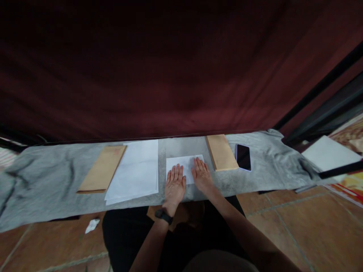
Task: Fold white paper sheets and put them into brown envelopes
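Note:
A small white sheet of paper, apparently folded, lies on the grey cloth in front of me. My left hand rests flat on its left part, fingers stretched out and pointing away from me. On its right part lies my right hand, also flat with the fingers extended. Both palms cover the near edge of the paper in places. Left of my hands is a stack of larger white sheets. A stack of brown envelopes sits just beyond my right hand.
More brown envelopes lie left of the white sheets. A phone with a dark screen is at the right. Grey cloth covers the narrow table. A dark red curtain hangs behind it. Crumpled white tissue lies on the tiled floor.

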`<state>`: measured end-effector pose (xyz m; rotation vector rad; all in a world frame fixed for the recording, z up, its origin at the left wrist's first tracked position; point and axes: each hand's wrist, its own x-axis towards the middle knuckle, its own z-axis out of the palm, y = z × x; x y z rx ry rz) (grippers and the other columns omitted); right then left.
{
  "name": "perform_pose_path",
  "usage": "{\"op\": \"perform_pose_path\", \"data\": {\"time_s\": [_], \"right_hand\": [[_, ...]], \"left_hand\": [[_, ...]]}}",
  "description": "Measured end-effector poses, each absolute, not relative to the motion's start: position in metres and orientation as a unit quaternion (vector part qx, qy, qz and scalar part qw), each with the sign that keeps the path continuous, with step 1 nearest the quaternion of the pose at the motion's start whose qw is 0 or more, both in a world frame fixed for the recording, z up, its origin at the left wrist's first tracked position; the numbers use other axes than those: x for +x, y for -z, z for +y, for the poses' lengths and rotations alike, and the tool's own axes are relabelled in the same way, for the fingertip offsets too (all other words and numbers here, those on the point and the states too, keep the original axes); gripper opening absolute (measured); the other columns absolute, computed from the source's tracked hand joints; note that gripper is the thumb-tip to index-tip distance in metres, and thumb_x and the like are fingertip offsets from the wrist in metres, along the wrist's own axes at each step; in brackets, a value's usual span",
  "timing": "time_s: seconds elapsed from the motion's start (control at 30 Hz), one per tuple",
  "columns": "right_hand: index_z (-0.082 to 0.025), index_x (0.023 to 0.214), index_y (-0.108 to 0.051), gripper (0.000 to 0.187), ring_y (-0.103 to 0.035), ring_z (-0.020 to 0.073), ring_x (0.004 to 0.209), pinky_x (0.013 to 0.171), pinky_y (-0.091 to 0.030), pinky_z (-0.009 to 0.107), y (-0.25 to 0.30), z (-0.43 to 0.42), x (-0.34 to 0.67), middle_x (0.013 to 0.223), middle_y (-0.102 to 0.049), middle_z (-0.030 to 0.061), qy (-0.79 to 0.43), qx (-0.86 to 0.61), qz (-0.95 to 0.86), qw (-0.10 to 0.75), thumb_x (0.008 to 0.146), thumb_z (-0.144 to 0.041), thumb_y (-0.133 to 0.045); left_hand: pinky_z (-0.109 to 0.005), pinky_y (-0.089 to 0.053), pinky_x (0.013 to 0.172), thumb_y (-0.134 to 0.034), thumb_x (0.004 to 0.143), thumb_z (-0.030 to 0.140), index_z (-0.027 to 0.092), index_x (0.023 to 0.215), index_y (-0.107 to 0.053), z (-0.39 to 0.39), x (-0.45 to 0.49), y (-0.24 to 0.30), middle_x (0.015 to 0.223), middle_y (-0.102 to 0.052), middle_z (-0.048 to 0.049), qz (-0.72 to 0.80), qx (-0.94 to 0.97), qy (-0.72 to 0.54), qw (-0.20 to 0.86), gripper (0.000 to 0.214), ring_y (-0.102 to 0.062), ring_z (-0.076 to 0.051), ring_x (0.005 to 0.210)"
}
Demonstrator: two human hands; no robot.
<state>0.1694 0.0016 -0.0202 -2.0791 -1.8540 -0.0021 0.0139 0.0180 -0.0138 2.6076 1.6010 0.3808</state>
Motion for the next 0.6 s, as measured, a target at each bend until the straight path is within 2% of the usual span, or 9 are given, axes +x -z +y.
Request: {"op": "perform_pose_path", "data": {"time_s": [0.17, 0.4, 0.6], "right_hand": [[-0.014, 0.156, -0.034, 0.054, -0.032, 0.0216, 0.149, 0.123, -0.026, 0.044, 0.020, -0.013, 0.143, 0.161, -0.036, 0.0101, -0.026, -0.659, -0.731, 0.177, 0.106, -0.032, -0.028], [-0.009, 0.153, -0.038, 0.055, -0.033, 0.0234, 0.149, 0.123, -0.025, 0.044, 0.025, -0.030, 0.164, 0.160, -0.036, 0.0128, 0.015, -0.681, -0.713, 0.164, 0.106, -0.036, -0.034], [-0.007, 0.154, -0.035, 0.057, -0.038, 0.0253, 0.145, 0.120, -0.029, 0.045, 0.029, -0.045, 0.182, 0.157, -0.041, 0.0151, 0.052, -0.704, -0.688, 0.169, 0.105, -0.035, -0.034]], "left_hand": [[-0.046, -0.020, 0.126, -0.030, 0.099, 0.021, 0.016, 0.156, -0.033, 0.016, 0.010, 0.011, 0.163, -0.031, -0.0069, 0.499, 0.860, -0.104, 0.033, 0.058, -0.020, -0.023, 0.154], [-0.045, -0.023, 0.125, -0.031, 0.101, 0.029, 0.007, 0.154, -0.036, 0.012, 0.001, 0.009, 0.161, -0.032, -0.0153, 0.524, 0.842, -0.130, 0.028, 0.057, -0.026, -0.025, 0.152], [-0.047, -0.026, 0.123, -0.032, 0.101, 0.029, 0.006, 0.154, -0.033, 0.004, -0.008, 0.014, 0.160, -0.035, -0.0171, 0.562, 0.812, -0.158, 0.020, 0.058, -0.028, -0.026, 0.151]]}}
